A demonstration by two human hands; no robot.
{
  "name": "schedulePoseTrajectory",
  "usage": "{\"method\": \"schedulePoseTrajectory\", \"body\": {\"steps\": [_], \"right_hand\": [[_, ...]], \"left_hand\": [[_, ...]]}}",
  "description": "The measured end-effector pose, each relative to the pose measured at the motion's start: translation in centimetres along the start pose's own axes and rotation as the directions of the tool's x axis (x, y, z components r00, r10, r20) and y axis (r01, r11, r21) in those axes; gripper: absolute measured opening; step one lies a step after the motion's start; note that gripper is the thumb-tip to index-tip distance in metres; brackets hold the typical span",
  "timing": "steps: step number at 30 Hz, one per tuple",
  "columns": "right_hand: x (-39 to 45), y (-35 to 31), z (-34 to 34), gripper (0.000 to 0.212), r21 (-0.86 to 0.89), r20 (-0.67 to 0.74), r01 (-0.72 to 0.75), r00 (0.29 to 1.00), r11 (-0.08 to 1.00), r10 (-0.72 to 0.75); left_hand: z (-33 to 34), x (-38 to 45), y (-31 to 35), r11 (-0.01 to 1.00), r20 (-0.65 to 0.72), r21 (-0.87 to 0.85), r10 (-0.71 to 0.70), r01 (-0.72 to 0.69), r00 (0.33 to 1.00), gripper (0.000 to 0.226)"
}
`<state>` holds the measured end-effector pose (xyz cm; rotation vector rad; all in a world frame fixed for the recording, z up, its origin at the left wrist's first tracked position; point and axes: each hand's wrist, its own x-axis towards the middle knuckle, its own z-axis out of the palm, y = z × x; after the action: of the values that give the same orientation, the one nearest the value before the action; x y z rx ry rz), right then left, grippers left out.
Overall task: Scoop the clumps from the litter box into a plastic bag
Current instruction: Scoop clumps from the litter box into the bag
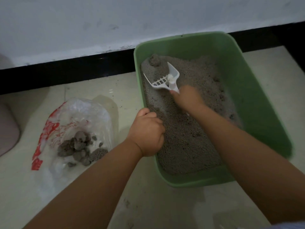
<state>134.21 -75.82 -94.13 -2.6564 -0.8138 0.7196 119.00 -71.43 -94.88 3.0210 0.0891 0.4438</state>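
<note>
- Litter box: green plastic tub on a pale tiled floor, its far end close to the black skirting below a white wall. Filled with grey granular litter.
- Scoop: white, slotted, lying in the far left part of the box, its open mouth turned toward the far corner.
- Clump in box: one grey lump in the far left corner, just beyond the scoop's mouth.
- Right hand: over the litter, fingers curled round the scoop's handle; slightly blurred.
- Left hand: fingers curled over the box's left rim, gripping it.
- Plastic bag: clear with red print, lying open on the floor left of the box, near it but apart.
- Clumps in bag: a pile of grey lumps resting inside the bag.
- Pinkish object: at the left edge, only partly seen; kind cannot be told.
</note>
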Motion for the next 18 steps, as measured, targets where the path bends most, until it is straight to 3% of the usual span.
{"method": "schedulePoseTrajectory", "body": {"steps": [10,15,18], "right_hand": [[-1.2,0.9,3.2,0.043,0.184,-0.175,0.053,0.984,0.982,-0.020],[-1.8,2.2,1.3,0.033,0.195,-0.219,0.051,0.976,0.979,-0.007],[-2.9,3.8,0.2,0.043,0.165,-0.209,0.023,0.978,0.986,0.012]], "left_hand": [[-0.5,0.0,0.2,0.999,0.110,-0.041,-0.030,0.034,0.993,0.034],[-0.9,-0.2,0.1,0.999,0.117,-0.024,-0.042,0.045,0.992,0.034],[-1.3,-0.1,0.4,0.999,0.162,0.001,-0.043,0.044,0.986,0.035]]}}
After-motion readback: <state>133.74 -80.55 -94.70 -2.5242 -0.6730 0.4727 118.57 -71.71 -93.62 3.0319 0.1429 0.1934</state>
